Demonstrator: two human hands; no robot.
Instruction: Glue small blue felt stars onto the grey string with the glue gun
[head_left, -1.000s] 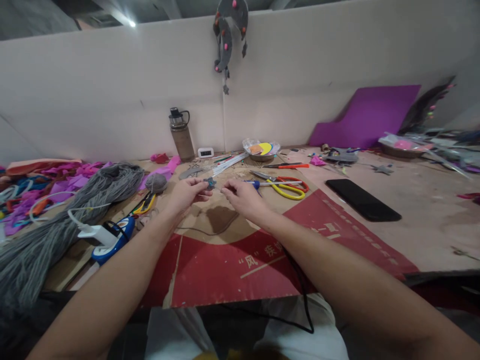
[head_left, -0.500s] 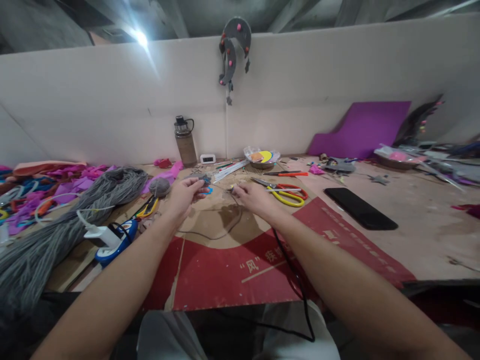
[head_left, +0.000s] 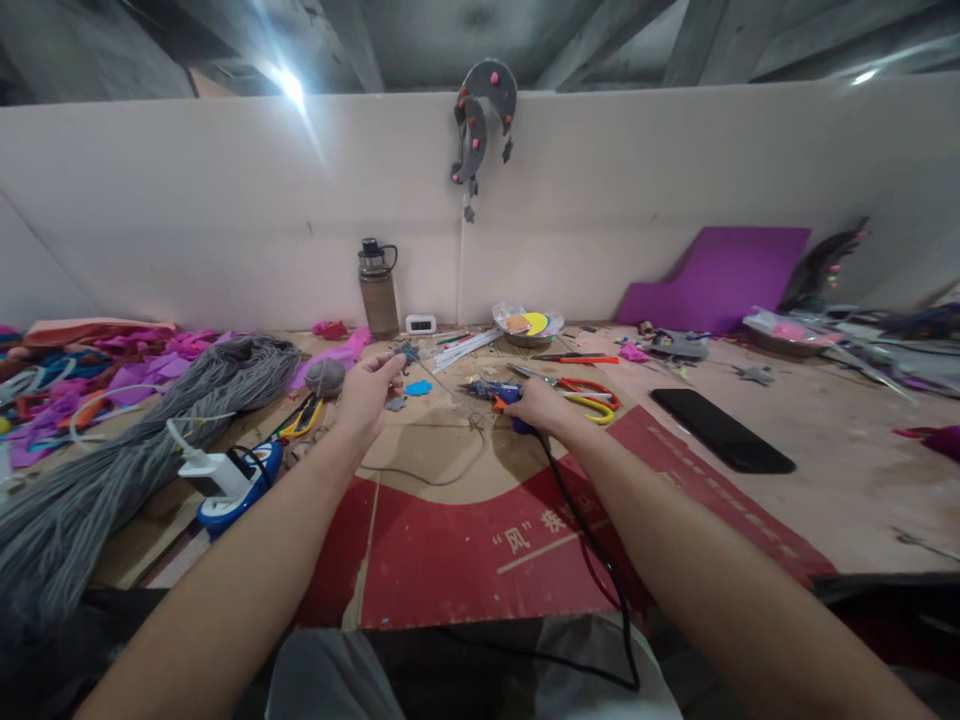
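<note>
My left hand (head_left: 367,395) is closed, pinching a small grey star-shaped felt piece (head_left: 407,351) at its fingertips. Grey yarn (head_left: 442,381) stretches from near that piece across the cardboard. My right hand (head_left: 541,402) grips a blue hot glue gun (head_left: 487,389) with an orange trigger, its nozzle pointing left and its black cord (head_left: 559,475) trailing toward me. Between the hands lies a blue scalloped cutout (head_left: 418,388), with a small grey scrap (head_left: 395,404) beside it. Scissors (head_left: 592,400) with red and yellow handles lie just beyond my right hand.
Grey yarn hanks (head_left: 217,400), a yarn ball (head_left: 325,378) and a blue power strip (head_left: 244,490) are on the left. A bottle (head_left: 379,292) stands by the wall, near white glue sticks (head_left: 469,347) and a bowl (head_left: 529,338). A phone (head_left: 716,428) lies right.
My right hand has moved slightly right from the yarn and now holds the glue gun. The left hand still pinches the grey piece. The blue cutout shows more fully.
</note>
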